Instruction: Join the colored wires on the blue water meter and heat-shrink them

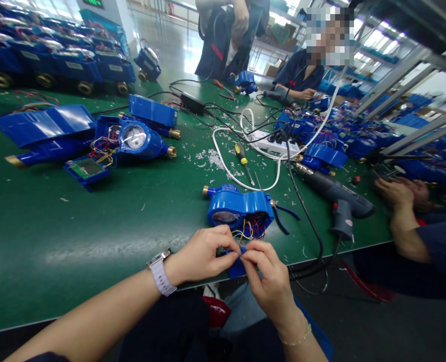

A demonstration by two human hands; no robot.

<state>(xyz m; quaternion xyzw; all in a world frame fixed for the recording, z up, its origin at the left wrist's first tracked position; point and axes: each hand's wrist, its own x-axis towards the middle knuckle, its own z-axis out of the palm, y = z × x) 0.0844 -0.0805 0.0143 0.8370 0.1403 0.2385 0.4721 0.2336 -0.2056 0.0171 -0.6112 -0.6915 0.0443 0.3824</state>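
An open blue water meter [238,207] with brass ends lies near the table's front edge, and coloured wires [250,230] spill from its right side. Just in front of it my left hand [203,254], with a white watch on the wrist, pinches a small blue part [237,267] joined to those wires. My right hand [268,279] meets it fingertip to fingertip, pinching the wires at the same part. Both hands hover over the table edge.
The green table [94,221] also holds blue-handled pliers [283,213], a yellow screwdriver [242,158], a grey heat gun [338,198], a white power strip [271,143] with cables, and opened blue meters [136,138] at left. Other people's hands [398,191] work at right and at the back.
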